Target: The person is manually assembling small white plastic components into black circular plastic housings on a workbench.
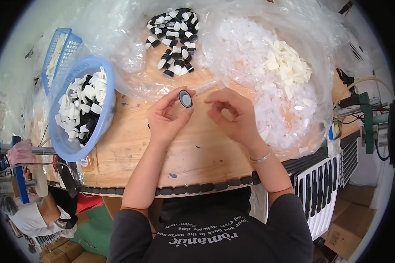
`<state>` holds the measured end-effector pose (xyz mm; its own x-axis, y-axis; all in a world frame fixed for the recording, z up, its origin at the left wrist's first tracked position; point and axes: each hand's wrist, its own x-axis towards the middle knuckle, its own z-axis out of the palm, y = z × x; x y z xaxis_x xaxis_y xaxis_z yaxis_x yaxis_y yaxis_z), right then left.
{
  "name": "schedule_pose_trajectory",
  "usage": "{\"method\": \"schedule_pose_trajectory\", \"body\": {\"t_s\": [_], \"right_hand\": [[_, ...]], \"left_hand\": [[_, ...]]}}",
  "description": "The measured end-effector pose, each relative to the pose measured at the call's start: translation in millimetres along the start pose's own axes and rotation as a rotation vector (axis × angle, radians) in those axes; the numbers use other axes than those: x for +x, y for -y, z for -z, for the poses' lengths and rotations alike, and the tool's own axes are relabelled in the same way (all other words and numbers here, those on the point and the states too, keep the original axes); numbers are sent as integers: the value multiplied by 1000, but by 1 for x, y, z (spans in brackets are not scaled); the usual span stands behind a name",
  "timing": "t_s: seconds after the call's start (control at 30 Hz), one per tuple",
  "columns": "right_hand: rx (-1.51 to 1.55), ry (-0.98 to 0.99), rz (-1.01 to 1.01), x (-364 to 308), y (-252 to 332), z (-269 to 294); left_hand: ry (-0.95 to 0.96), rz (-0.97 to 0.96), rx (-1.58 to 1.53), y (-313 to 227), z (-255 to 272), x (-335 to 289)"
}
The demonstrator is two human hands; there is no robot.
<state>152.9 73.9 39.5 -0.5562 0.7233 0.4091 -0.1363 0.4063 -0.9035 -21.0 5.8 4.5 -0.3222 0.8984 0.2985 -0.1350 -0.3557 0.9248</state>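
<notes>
Between the thumb and fingers of my left hand [169,115] is a small oval black-rimmed piece [185,99] with a pale grey centre, held up above the wooden table [197,151]. To its right, my right hand [233,115] hovers apart from the piece. Its fingers are half curled, with a gap showing inside the curl and nothing visible in them. Beyond both hands lies a pile of black and white oval pieces [176,57]. Nearest on the right spreads a heap of translucent thin pieces [267,96], with cream-coloured flakes [289,65] on top.
A blue basin [112,109] of black and white pieces stands at left, beside a blue basket [76,40]. Clear plastic sheeting [123,26] covers the far side. Black oval pieces [193,189] line the near edge. A white rack [316,188] with black strips stands at right.
</notes>
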Motion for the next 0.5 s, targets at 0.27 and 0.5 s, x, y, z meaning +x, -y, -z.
{"method": "schedule_pose_trajectory", "body": {"t_s": [0.27,0.5], "right_hand": [[113,-64,-173,-9,0,-13],[368,-21,-457,-6,-17,-5]], "left_hand": [[115,-553,655,-9,-11,4],[189,-567,847,-8,-17,0]]}}
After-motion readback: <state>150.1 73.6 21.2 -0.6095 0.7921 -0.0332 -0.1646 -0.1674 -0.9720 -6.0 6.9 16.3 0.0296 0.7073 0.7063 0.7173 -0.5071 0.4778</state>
